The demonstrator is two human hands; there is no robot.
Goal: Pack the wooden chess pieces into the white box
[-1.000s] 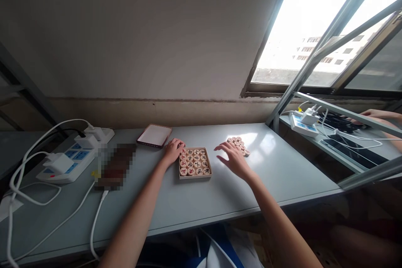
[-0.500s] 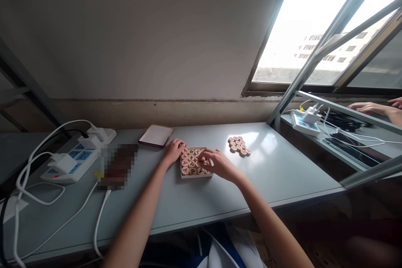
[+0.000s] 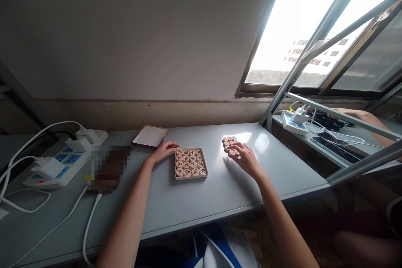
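A shallow square box point(image 3: 191, 177) on the grey table holds rows of round wooden pieces point(image 3: 193, 164) marked with red and black characters. Beside its upper left corner is my left hand point(image 3: 163, 152), fingers apart, resting at the box edge with nothing held. To the right, my right hand point(image 3: 246, 158) hovers over a cluster of loose round pieces point(image 3: 230, 140), its fingers spread and partly covering the nearer pieces. Whether a fingertip touches a piece is hard to see.
Behind my left hand lies an open box lid point(image 3: 150, 136). A power strip point(image 3: 67, 161) with white plugs, cables and a blurred dark object point(image 3: 108, 169) occupy the left. Metal frame bars point(image 3: 282, 92) rise at the right; beyond them, another person's hand point(image 3: 345, 112) rests near black cables.
My right hand has moved from the box to the loose pieces at the right, uncovering the box's right side. My left hand stays by the box. The view has shifted slightly.
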